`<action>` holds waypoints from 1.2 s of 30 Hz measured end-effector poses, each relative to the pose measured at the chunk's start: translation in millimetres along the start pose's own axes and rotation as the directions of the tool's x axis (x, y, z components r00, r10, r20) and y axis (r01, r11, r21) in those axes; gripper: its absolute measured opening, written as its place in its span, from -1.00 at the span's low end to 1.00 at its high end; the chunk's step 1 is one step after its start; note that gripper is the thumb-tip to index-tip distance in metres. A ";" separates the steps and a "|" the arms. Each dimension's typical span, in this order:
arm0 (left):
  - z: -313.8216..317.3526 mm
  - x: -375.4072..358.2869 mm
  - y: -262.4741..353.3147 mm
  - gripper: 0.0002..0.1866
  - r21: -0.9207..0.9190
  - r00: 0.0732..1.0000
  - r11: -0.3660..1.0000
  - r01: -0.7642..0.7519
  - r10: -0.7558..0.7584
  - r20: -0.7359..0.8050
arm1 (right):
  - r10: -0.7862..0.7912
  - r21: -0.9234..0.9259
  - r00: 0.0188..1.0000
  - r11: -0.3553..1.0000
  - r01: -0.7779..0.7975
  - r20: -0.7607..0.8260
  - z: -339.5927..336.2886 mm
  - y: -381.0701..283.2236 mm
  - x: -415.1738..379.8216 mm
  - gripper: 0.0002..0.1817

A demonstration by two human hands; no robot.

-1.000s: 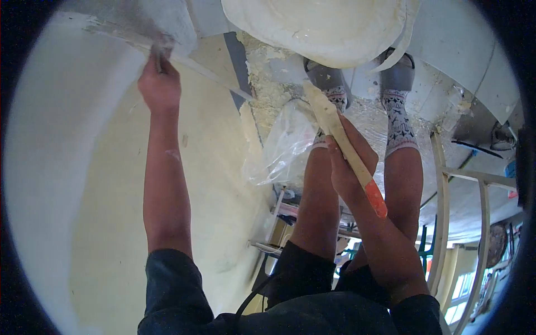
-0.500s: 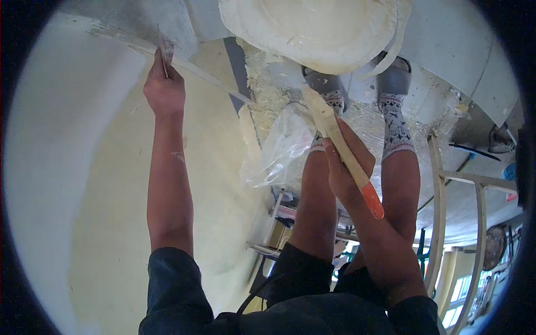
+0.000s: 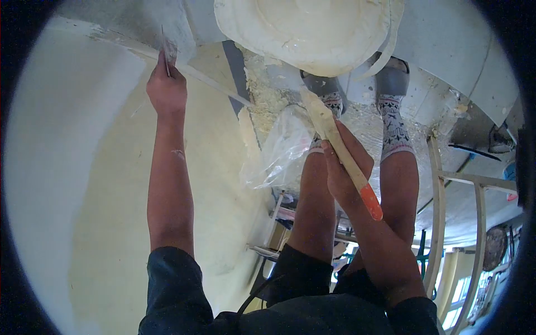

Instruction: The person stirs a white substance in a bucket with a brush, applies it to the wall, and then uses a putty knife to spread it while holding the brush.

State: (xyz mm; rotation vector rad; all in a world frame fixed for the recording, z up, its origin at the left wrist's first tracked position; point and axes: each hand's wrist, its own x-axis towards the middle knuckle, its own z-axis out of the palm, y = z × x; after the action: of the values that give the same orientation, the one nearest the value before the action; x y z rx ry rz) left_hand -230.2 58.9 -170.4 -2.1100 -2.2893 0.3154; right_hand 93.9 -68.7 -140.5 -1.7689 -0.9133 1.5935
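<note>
At the upper left, my left hand [image 3: 167,92] is closed around a thin flat blade [image 3: 165,53], seen nearly edge-on. That hand is close to the wall [image 3: 223,167], near a pale edge strip [image 3: 215,84]. My right hand [image 3: 350,167] grips a putty knife [image 3: 336,134] with an orange-red handle end. Cream-coloured paste coats its upper part, which points up and left toward the bucket. A white bucket [image 3: 385,39] smeared with cream paste stands at the top, just in front of my feet.
Clear plastic sheeting [image 3: 282,151] and scraps of dried paste [image 3: 262,84] lie on the floor by my feet. To the right is a cream metal frame [image 3: 435,212]. A whitish band [image 3: 61,139] covers the wall's left part.
My left hand has shifted slightly right and down. The bucket appears a little further left in view. My right hand and the putty knife have barely moved.
</note>
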 end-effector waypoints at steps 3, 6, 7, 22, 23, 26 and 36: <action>-11.3 -2.4 7.4 -0.65 -0.082 0.994 0.996 0.041 -0.048 -0.095 | 0.094 0.043 0.995 0.995 -0.095 0.013 -1.5 -4.3 -0.6 -0.59; -3.5 -9.5 -1.7 -0.64 -0.044 0.998 0.999 -0.007 0.005 -0.067 | 0.052 0.045 0.999 0.998 -0.053 0.016 -0.6 -3.6 -3.7 -0.59; 0.0 -5.0 -3.0 -0.64 -0.052 0.997 0.999 -0.011 0.007 -0.073 | 0.029 0.042 1.000 0.999 -0.029 0.005 -0.4 -2.1 -0.4 -0.59; -2.1 -2.0 2.9 -0.66 0.023 0.990 0.995 0.096 -0.097 0.104 | 0.062 0.047 0.998 0.997 -0.061 -0.008 9.4 -6.0 2.0 -0.62; -2.2 -2.4 1.8 -0.66 0.020 0.990 0.995 0.096 -0.098 0.103 | 0.026 0.054 0.999 0.998 -0.024 -0.036 9.4 -4.7 2.9 -0.62; -0.6 -2.8 -0.5 -0.66 -0.138 0.993 0.990 -0.018 0.001 -0.121 | 0.034 0.011 0.999 0.999 -0.034 -0.013 5.4 -7.5 5.6 -0.62; -10.2 -3.3 0.9 -0.67 -0.147 0.995 0.985 0.092 -0.096 -0.018 | 0.032 0.053 0.999 0.998 -0.033 0.010 6.7 -3.6 4.7 -0.63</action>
State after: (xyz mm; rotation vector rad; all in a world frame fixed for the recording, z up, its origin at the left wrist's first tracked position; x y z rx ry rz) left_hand -227.6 57.2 -160.2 -2.0449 -2.4585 0.1222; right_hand 87.1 -62.9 -141.1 -1.7497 -0.8424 1.6326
